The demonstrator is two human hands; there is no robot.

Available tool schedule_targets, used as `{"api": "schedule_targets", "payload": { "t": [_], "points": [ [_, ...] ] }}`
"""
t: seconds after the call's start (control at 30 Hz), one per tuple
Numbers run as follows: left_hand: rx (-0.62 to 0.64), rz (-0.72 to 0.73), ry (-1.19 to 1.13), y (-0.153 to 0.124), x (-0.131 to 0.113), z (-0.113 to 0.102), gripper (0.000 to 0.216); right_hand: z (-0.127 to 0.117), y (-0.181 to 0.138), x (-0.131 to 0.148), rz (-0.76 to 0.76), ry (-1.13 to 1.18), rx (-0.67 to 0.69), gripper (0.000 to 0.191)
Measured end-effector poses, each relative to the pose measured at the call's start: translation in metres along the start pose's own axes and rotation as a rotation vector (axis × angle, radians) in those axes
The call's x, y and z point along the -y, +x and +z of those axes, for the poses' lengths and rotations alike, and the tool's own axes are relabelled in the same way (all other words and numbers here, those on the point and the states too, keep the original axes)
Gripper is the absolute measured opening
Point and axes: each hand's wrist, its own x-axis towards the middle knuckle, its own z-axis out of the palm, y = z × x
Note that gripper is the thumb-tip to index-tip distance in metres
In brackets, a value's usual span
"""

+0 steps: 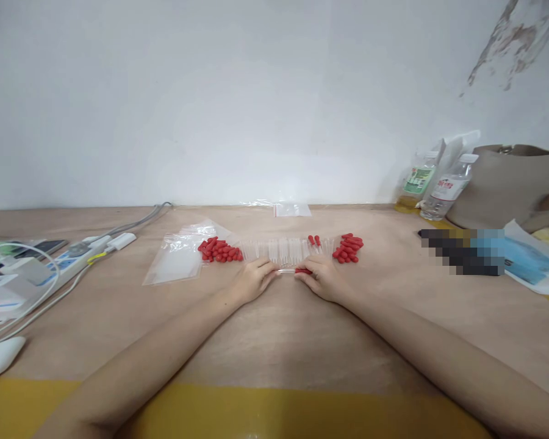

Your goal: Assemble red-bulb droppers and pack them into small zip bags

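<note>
Between my two hands lies a thin clear glass dropper tube (286,271), held level just above or on the table. The fingers of my left hand (255,280) pinch its left end. My right hand (322,278) grips a red rubber bulb (302,271) at the tube's right end; how far the tube sits inside it is hidden by the fingers. Behind the hands runs a row of clear glass tubes (279,250), two of them topped with red bulbs (313,240). Loose red bulbs form a left pile (218,250) and a right pile (348,249).
Clear plastic bags (176,259) lie left of the bulbs, and a small one (293,210) rests by the wall. A power strip (68,262) with cables is far left. Two bottles (448,189), a grey bag (498,189) and a blue packet (531,256) stand or lie at right.
</note>
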Motion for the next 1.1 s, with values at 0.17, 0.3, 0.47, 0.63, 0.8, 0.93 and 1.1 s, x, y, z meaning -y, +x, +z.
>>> {"api": "schedule_targets", "payload": {
  "t": [0.17, 0.3, 0.47, 0.63, 0.8, 0.93, 1.1],
  "points": [
    [-0.019, 0.026, 0.004, -0.001, 0.001, 0.003, 0.022, 0.001, -0.002, 0.003, 0.003, 0.043, 0.005, 0.012],
    [-0.013, 0.033, -0.002, 0.000, -0.001, 0.004, 0.022, 0.002, -0.002, 0.002, -0.004, 0.064, 0.014, 0.013],
    [-0.020, 0.049, 0.021, 0.000, -0.005, 0.003, 0.022, 0.003, 0.001, 0.005, -0.004, 0.077, 0.022, 0.014],
    [-0.020, 0.054, 0.010, 0.000, -0.003, 0.006, 0.022, 0.001, 0.004, 0.005, -0.015, 0.100, 0.026, 0.016],
    [-0.090, 0.055, -0.060, 0.000, 0.000, 0.008, 0.019, -0.002, 0.008, 0.002, 0.194, 0.379, -0.055, 0.018],
    [-0.120, -0.019, -0.096, -0.001, -0.004, 0.000, 0.039, -0.019, 0.019, -0.009, 0.492, 0.689, -0.132, 0.033],
    [-0.146, -0.176, -0.003, 0.001, -0.002, -0.004, 0.033, -0.056, 0.042, -0.042, 0.681, 0.580, -0.190, 0.032]
  ]
}}
